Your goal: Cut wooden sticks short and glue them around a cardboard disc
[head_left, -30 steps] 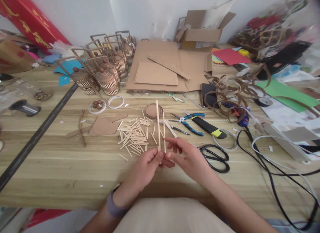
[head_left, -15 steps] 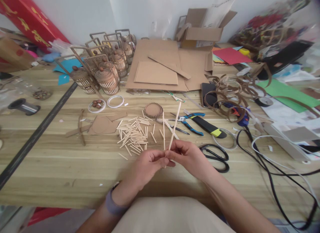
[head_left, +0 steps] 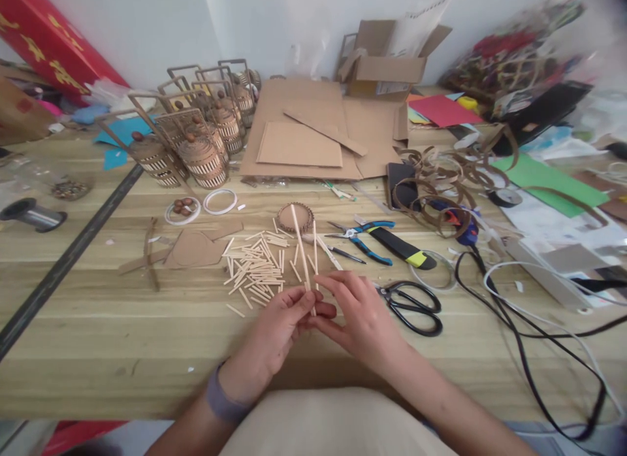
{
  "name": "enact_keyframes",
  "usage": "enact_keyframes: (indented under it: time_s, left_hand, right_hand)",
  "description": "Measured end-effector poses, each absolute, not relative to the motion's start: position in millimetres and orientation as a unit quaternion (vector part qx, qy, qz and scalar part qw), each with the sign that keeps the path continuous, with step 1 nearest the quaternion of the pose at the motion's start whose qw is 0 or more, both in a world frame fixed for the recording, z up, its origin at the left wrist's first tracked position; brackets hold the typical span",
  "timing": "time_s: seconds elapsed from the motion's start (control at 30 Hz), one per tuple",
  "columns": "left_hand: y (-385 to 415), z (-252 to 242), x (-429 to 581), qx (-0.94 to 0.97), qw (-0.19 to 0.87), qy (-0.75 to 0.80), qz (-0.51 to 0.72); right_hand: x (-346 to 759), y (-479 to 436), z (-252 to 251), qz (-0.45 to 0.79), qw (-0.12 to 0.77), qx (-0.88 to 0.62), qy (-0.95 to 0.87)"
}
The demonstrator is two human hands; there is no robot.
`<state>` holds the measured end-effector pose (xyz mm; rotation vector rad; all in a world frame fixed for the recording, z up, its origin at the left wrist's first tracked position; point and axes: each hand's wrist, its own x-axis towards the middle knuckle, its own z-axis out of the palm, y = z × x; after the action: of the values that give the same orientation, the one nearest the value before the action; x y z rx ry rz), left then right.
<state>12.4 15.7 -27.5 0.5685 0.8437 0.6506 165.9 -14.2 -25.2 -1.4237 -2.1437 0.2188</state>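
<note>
Two thin wooden sticks (head_left: 301,247) stand up from my left hand (head_left: 281,322), pinched near their lower ends between thumb and fingers. My right hand (head_left: 365,309) is close against them, its thumb by the bottom ends and a fingertip at the right-hand stick. Those right fingers are spread apart. Just beyond lies a loose pile of short cut sticks (head_left: 259,266). Behind the upright sticks sits a round cardboard disc with a brown ridged rim (head_left: 295,216), partly covered by them.
Scissors (head_left: 414,306), blue-handled pliers (head_left: 372,250) and a black-and-yellow cutter (head_left: 401,247) lie on the right. Several small lidded baskets with handles (head_left: 206,159) stand at back left. Cardboard sheets (head_left: 298,146), curled brown strips (head_left: 435,181) and cables (head_left: 509,345) occupy the table.
The sticks have tilted leftward and now stand closer together, both in my left hand. My right hand has loosened from its pinch and spread its fingers. The view has shifted slightly.
</note>
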Motion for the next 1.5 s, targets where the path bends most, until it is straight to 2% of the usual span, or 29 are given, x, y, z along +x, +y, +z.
enact_keyframes:
  time_s: [0.17,0.37,0.47,0.77,1.0,1.4,1.5]
  left_hand:
    - [13.1,-29.8,5.7,0.266,0.800,0.436,0.314]
    - [12.8,-32.4,-4.9,0.290,0.770,0.480,0.304]
    - [12.6,-32.8,-3.7,0.315,0.767,0.474,0.296]
    - [10.0,-31.2,-6.9,0.343,0.766,0.473,0.267]
    - [3.0,-31.4,-13.1,0.344,0.760,0.481,0.270]
    - [7.1,-33.2,-13.5,0.347,0.758,0.479,0.274]
    - [7.2,-32.1,-13.5,0.385,0.744,0.475,0.271]
  right_hand:
    - [191.2,-26.1,-21.0,0.084,0.218,-0.528,-0.817]
    - [281.5,-49.9,-31.5,0.040,0.127,-0.632,-0.764]
    - [304.0,-51.1,-34.6,0.031,0.114,-0.658,-0.744]
    - [281.4,19.7,-29.0,-0.076,0.065,-0.640,-0.761]
    - [299.6,84.6,-22.8,0.038,-0.053,-0.543,-0.837]
    - [296.2,61.3,-13.9,0.004,-0.075,-0.559,-0.826]
    - [308.6,52.9,-13.4,0.016,-0.050,-0.576,-0.816]
